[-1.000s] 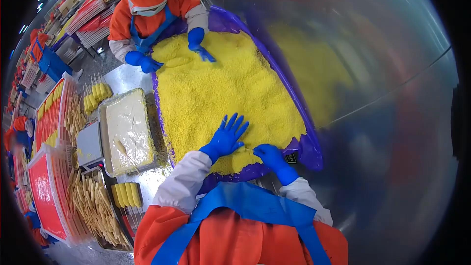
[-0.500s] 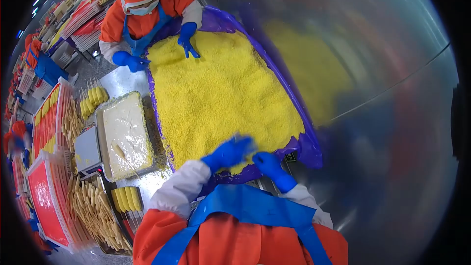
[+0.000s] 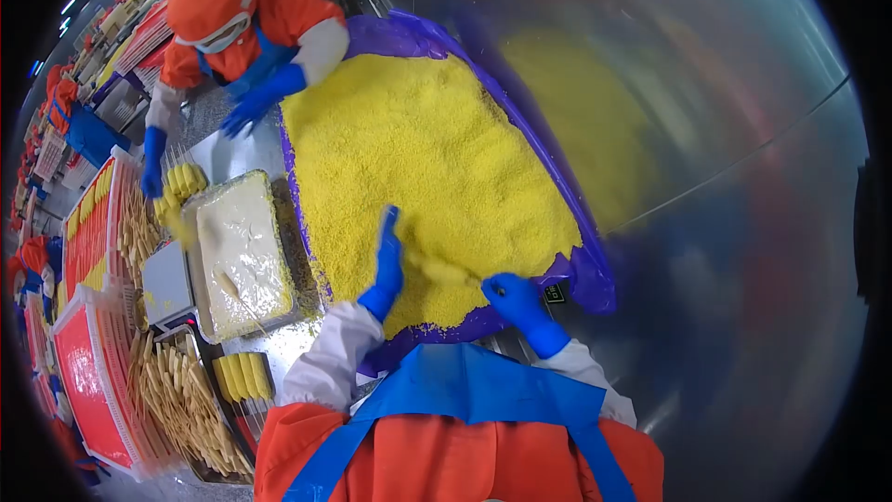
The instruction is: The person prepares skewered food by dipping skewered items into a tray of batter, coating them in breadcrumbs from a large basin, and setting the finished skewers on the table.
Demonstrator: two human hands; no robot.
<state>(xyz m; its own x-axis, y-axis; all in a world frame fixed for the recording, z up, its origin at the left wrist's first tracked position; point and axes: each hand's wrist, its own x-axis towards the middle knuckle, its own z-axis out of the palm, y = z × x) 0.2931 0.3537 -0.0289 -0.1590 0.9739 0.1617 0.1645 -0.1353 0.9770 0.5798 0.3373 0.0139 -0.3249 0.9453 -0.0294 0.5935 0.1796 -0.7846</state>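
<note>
Pinched in the fingers of my right hand (image 3: 517, 305) is the stick of a crumb-coated skewer (image 3: 441, 270), which lies on the yellow crumbs. My left hand (image 3: 386, 265), in a blue glove like the right, stands on edge in the crumbs left of the skewer. Its fingers are stretched out and it holds nothing. The mound of yellow crumbs (image 3: 418, 158) spreads over a purple sheet (image 3: 590, 284) whose edges are raised. To the left is a tray of white batter (image 3: 246, 232) with one skewer lying in it.
Coated skewers (image 3: 243, 376) lie in a row beside a tray of uncoated sticks (image 3: 181, 400). A scale (image 3: 167, 281) and stacked red-lined trays (image 3: 88, 376) stand further left. Across the mound, a co-worker (image 3: 237, 46) reaches toward more coated skewers (image 3: 186, 178). A shiny metal surface (image 3: 715, 223) fills the right.
My left hand has moved left, away from my right hand, and turned on edge. The skewer now shows on the crumbs. The co-worker's hands have left the mound and shifted left.
</note>
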